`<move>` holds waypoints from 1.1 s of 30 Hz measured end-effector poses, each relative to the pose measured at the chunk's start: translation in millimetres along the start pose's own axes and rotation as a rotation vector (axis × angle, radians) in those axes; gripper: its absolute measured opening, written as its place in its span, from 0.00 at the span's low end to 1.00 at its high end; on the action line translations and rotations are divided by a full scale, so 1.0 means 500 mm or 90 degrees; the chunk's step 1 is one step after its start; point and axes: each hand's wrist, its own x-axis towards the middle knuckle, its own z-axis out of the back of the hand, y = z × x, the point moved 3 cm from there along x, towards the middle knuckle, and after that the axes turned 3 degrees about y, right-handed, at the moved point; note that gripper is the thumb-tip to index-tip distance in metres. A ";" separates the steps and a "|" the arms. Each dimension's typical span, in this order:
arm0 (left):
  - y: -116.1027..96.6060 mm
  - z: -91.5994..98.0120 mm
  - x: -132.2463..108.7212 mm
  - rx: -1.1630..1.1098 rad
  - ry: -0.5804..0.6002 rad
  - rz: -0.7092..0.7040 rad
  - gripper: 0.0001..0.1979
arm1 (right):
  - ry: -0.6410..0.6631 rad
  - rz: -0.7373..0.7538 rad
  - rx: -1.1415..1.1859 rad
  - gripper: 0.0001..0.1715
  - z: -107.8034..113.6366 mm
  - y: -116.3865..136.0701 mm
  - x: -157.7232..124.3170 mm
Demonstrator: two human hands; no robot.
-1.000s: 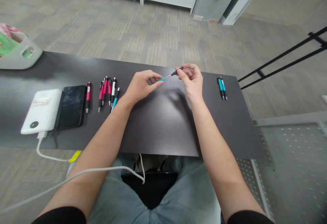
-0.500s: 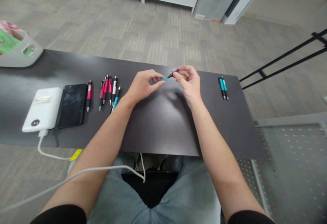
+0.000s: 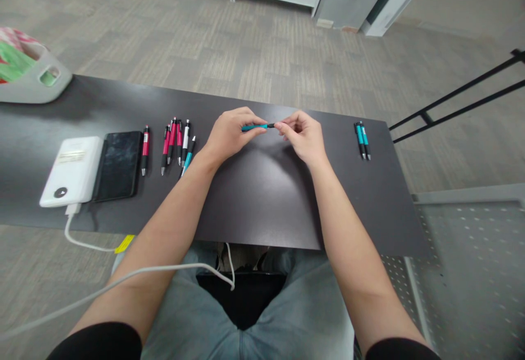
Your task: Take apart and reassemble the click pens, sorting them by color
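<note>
Between thumb and fingers, my left hand [image 3: 232, 133] pinches the teal barrel [image 3: 254, 127] of a pen, which lies level above the table. My right hand [image 3: 302, 135] is closed on the black grip [image 3: 270, 126] at the pen's other end, its fingertips covering the tip. Barrel and grip line up end to end; whether they are fully joined I cannot tell. Left of my left hand lie several red pens [image 3: 171, 141], a white pen [image 3: 185, 142] and a teal pen [image 3: 188, 156] partly behind my forearm. Two teal pens [image 3: 362, 140] rest side by side at the right.
On the dark table [image 3: 262, 201], a white power bank [image 3: 73, 171] and a black phone [image 3: 118, 166] lie at the left, near a single red pen [image 3: 145, 150]. A white cable [image 3: 164, 268] crosses my left forearm. A white basket [image 3: 45, 83] stands at the far left.
The black grip has swung from a slant into line with the teal barrel and now meets its end. More of the barrel shows at my left hand. My right hand has lowered slightly.
</note>
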 end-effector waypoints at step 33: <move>-0.013 0.002 0.003 -0.023 0.023 0.023 0.04 | 0.116 -0.020 -0.152 0.45 0.012 0.023 -0.017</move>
